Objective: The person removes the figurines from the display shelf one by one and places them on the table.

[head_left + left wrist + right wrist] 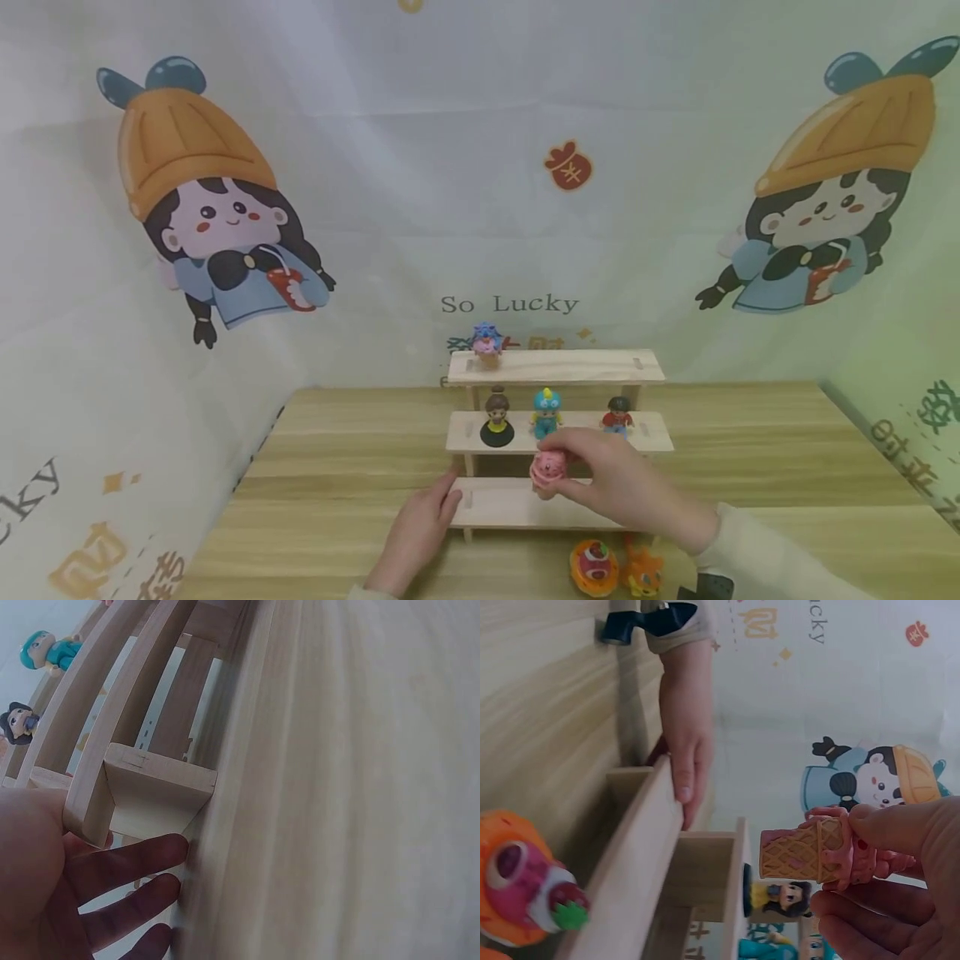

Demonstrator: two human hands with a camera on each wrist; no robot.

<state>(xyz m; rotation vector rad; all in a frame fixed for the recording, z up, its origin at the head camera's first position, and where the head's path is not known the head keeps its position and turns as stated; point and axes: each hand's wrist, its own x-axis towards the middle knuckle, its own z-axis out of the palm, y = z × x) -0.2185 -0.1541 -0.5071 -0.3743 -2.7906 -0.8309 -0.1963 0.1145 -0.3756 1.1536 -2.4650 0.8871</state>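
Note:
In the head view my right hand (626, 483) pinches a pink ice-cream-cone figure (549, 470) between thumb and fingers, above the lowest tier. The right wrist view shows its waffle cone (802, 851) turned sideways, with my right hand's fingers (870, 919) around the pink top. My left hand (417, 530) holds the left end of the wooden shelf's lowest tier (517, 507), thumb on top. In the left wrist view, several fingers of my left hand (124, 892) extend loosely beside the shelf's end support (157, 795).
A blue-and-pink cone figure (487, 343) stands on the top tier. The middle tier holds a yellow-dressed figure (497, 415), a turquoise figure (547, 415) and a red-jacketed figure (618, 415). In front lie an orange round toy (594, 568) and an orange animal figure (643, 572).

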